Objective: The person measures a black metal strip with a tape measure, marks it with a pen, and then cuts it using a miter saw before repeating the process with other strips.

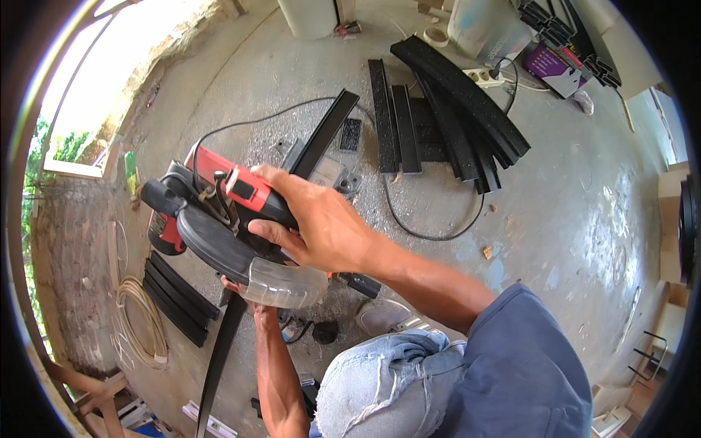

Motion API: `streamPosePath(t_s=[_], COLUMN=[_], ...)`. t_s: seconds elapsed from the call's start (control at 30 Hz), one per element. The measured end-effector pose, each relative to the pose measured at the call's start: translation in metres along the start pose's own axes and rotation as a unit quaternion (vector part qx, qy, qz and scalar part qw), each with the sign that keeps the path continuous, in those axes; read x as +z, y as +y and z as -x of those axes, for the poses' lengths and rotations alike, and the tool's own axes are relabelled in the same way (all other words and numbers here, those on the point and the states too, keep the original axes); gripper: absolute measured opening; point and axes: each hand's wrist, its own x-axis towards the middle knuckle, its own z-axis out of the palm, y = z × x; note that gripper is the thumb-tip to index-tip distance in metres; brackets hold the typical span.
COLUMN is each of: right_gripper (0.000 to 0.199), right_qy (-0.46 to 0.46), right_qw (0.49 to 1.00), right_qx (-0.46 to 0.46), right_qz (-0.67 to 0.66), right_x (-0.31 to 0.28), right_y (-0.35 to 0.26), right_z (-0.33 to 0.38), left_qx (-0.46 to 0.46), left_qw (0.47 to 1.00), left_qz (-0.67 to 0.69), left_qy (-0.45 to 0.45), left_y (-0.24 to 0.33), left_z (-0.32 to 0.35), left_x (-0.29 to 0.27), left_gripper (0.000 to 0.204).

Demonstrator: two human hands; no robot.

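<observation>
Closed firmly around the handle of a red-and-black miter saw (212, 233) with the right hand (321, 223), and reaching under its clear guard (285, 283) with the left hand (239, 289), at a long black strip (219, 358) but too hidden to tell how far closed. Farther out on the floor (540, 241), with curved black strips (175, 299) beside a coiled hose (153, 332) at left, and with piled black lengths (460, 91) ahead, near a white power strip (484, 77).

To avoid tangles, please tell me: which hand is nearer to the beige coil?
Left. The left hand, partly behind the saw, is right of the coil, past black strips. The right hand, gripping the saw, is farther right and higher in the picture.
</observation>
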Motion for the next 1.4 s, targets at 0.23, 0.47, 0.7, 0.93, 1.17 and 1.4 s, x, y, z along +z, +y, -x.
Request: streamPosePath(t_s=[0.23, 0.47, 0.7, 0.93, 1.17, 1.4], right_gripper=[0.041, 0.040, 0.045, 0.084, 0.089, 0.090], right_qy=[-0.073, -0.063, -0.088, -0.108, -0.130, -0.155], right_qw=[0.992, 0.987, 0.977, 0.959, 0.951, 0.948], right_qx=[0.091, 0.144, 0.191, 0.254, 0.264, 0.274], right_qz=[0.057, 0.044, 0.030, -0.064, -0.091, -0.058], right_x=[-0.011, 0.001, 0.000, -0.005, -0.003, 0.000], right_y=[-0.032, -0.029, -0.028, -0.027, -0.021, -0.035], right_z=[-0.017, -0.036, -0.033, -0.039, -0.041, -0.070], left_qx=[-0.050, 0.084, 0.124, 0.080, 0.043, 0.080], left_qw=[0.995, 0.986, 0.985, 0.988, 0.994, 0.985], left_qz=[0.084, -0.145, -0.092, -0.130, -0.093, -0.147], left_qy=[-0.013, -0.007, 0.079, 0.014, 0.045, -0.035], left_y=[-0.019, -0.007, 0.013, 0.043, 0.055, -0.028], left_z=[0.001, -0.003, -0.011, -0.023, -0.025, 0.012], left_x=[0.007, 0.002, -0.010, -0.030, -0.031, 0.021], left_gripper=[0.045, 0.037, 0.038, 0.044, 0.041, 0.046])
